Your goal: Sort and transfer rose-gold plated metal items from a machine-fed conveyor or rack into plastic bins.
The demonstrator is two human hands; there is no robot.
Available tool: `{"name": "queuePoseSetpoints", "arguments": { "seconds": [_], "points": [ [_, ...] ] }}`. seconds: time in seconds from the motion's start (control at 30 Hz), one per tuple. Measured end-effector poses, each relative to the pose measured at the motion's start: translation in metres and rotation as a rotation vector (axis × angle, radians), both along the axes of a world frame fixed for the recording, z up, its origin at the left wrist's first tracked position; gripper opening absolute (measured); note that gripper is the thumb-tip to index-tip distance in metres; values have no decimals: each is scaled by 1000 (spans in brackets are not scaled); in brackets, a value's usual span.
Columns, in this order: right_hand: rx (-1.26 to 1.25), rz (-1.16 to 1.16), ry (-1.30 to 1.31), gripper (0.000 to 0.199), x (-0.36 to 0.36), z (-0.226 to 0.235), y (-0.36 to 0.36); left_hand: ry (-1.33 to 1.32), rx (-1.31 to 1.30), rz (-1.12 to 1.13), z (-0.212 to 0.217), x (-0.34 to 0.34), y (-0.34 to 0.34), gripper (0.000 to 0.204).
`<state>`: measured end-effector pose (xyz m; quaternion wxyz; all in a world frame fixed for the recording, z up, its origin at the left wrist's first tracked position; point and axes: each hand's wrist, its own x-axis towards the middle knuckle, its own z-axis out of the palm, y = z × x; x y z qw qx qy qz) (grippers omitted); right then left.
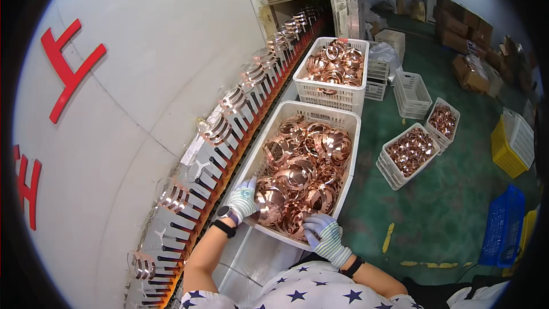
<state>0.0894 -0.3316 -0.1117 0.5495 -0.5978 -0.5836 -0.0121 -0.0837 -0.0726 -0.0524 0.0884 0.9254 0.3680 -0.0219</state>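
A large white plastic crate (350, 154) stands before me, filled with shiny copper-coloured round pieces (297, 173) made of curved bands. My left hand (242, 200), in a striped knit glove, is closed over the crate's left rim near its front corner. On the near right corner, my right hand (326, 237), gloved the same way, curls its fingers over the rim; their tips are beside the copper pieces. Part of the rim is hidden under both hands. Behind it is another white crate (329, 96), heaped with similar copper pieces.
Along my left runs a conveyor (229, 163) of upright black holders, several carrying banded pieces (216, 129), toward a wall opening (309, 8). On the green floor to the right stand small filled crates (407, 151), white baskets (413, 94), a yellow crate (509, 146) and a blue crate (503, 226).
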Motion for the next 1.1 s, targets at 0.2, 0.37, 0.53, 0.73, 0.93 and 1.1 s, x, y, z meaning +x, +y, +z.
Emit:
{"name": "queuePoseSetpoints", "arguments": {
  "seconds": [0.2,0.37,0.53,0.73,0.93,1.1],
  "points": [
    [-75,-8,-60,17,-7,-10,-1,-307,-86,71,-26,-48,-18,75],
    [-60,-33,-132,24,-15,-2,-2,-805,-226,106,-31,-44,-58,53],
    [-257,-1,-268,35,-21,18,-6,-844,345,150,-64,-26,-69,42],
    [-209,14,-406,19,-25,4,-1,-883,343,235,-65,-24,-71,35],
    [-227,12,-345,14,-27,-4,-2,-867,344,177,-62,-26,-74,35],
    [-225,-1,-350,15,-27,-3,-2,-1029,193,309,-75,-27,-70,40]
  ]
}}
